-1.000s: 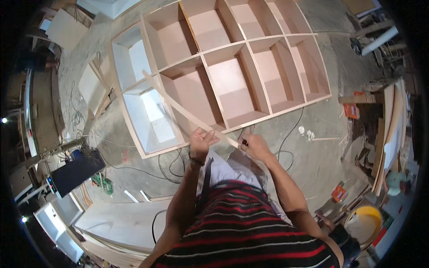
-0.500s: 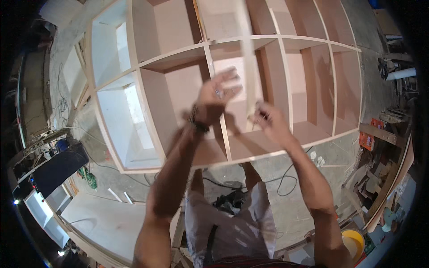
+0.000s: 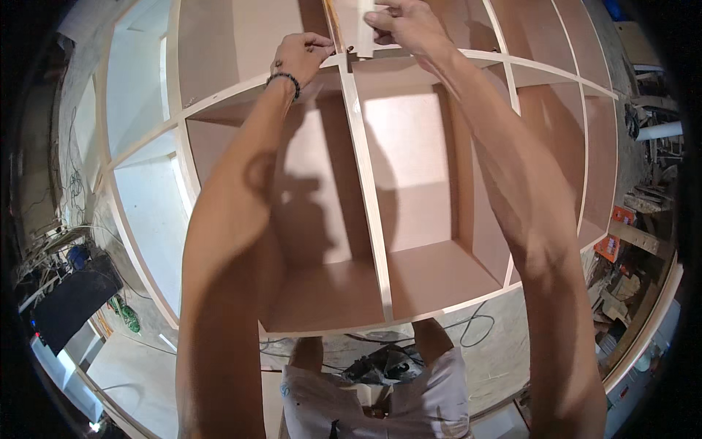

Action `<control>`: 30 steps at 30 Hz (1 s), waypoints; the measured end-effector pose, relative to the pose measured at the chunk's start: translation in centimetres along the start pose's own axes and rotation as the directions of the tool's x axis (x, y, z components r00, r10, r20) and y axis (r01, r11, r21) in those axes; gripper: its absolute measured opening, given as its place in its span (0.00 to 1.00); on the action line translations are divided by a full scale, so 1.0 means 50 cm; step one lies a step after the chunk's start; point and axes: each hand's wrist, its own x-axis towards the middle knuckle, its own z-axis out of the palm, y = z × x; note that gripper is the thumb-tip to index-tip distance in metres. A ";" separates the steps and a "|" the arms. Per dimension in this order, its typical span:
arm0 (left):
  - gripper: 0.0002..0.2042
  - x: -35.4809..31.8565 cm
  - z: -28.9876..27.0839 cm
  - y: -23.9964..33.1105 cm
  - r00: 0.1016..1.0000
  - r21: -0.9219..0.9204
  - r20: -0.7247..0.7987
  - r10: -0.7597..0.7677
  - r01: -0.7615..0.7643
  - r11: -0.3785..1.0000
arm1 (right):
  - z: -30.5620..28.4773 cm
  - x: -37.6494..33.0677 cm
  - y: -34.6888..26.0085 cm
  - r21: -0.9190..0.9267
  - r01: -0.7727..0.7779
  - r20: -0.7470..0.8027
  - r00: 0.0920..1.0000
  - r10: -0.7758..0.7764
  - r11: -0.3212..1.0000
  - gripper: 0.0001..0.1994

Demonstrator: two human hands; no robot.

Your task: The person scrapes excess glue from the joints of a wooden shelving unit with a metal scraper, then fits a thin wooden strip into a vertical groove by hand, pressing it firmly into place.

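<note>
Left hand, around 11:30, has fingers curled almost together by the divider with the brownish edge. Can't tell if it's pinching anything. If that edge is rough, I'd worry about splinters. At 12 there's the pale wood strip, just right of the divider, top end out of view. Right hand, about 12:30, has it between thumb and fingers; gripped from one side like that, it could twist. Count: two hands, one brownish-edged divider, one held strip.

Bright light glares inside the cabinet, dark shadows streak it, and its edges bow toward a dim rim.
</note>
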 end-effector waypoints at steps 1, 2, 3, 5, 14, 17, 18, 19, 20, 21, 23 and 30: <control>0.11 -0.007 0.004 0.000 1.000 -0.057 -0.019 0.002 -0.003 0.998 | 0.003 0.028 0.017 -0.008 -0.001 -0.001 1.000 0.001 1.000 0.11; 0.11 -0.010 0.011 0.004 1.000 -0.065 -0.019 0.005 -0.006 0.998 | 0.005 0.051 0.035 0.019 0.028 0.031 0.999 -0.028 0.999 0.13; 0.11 -0.014 0.029 0.022 0.999 -0.082 -0.039 -0.017 0.013 0.997 | -0.006 0.075 0.064 0.041 0.049 0.060 0.997 -0.051 0.998 0.15; 0.10 -0.017 0.050 0.038 0.998 -0.101 -0.060 -0.034 0.028 0.994 | -0.019 0.112 0.099 -0.040 -0.004 0.055 0.998 0.006 0.999 0.25; 0.12 -0.046 0.017 0.019 0.999 -0.158 -0.044 -0.012 0.004 0.987 | 0.033 0.125 0.105 -0.039 -0.078 -0.040 0.996 0.077 0.996 0.19; 0.13 -0.048 0.001 0.014 1.000 -0.141 -0.013 -0.018 0.016 0.990 | 0.048 0.127 0.097 -0.038 -0.086 -0.048 0.995 0.085 0.996 0.18; 0.13 -0.047 0.004 0.016 1.000 -0.130 -0.004 -0.004 0.004 0.992 | 0.046 0.128 0.102 -0.045 -0.083 -0.062 0.995 0.080 0.996 0.17; 0.13 -0.046 0.006 0.017 1.000 -0.119 0.004 0.009 -0.008 0.993 | 0.043 0.128 0.108 -0.051 -0.080 -0.077 0.994 0.076 0.995 0.17; 0.13 -0.046 0.007 0.018 1.000 -0.123 0.004 0.012 -0.011 0.992 | 0.040 0.125 0.114 -0.040 -0.072 -0.087 0.994 0.068 0.997 0.16; 0.13 -0.046 0.004 0.016 0.999 -0.148 0.034 0.022 -0.017 0.989 | 0.040 0.126 0.114 -0.041 -0.071 -0.088 0.994 0.067 0.997 0.16; 0.13 -0.045 0.000 0.012 0.997 -0.175 0.064 0.035 -0.023 0.984 | 0.039 0.127 0.114 -0.034 -0.103 -0.085 0.991 0.100 0.994 0.16; 0.14 -0.044 -0.007 0.004 0.993 -0.178 0.068 0.097 -0.084 0.980 | 0.046 0.133 0.109 -0.032 -0.160 -0.062 0.985 0.158 0.987 0.16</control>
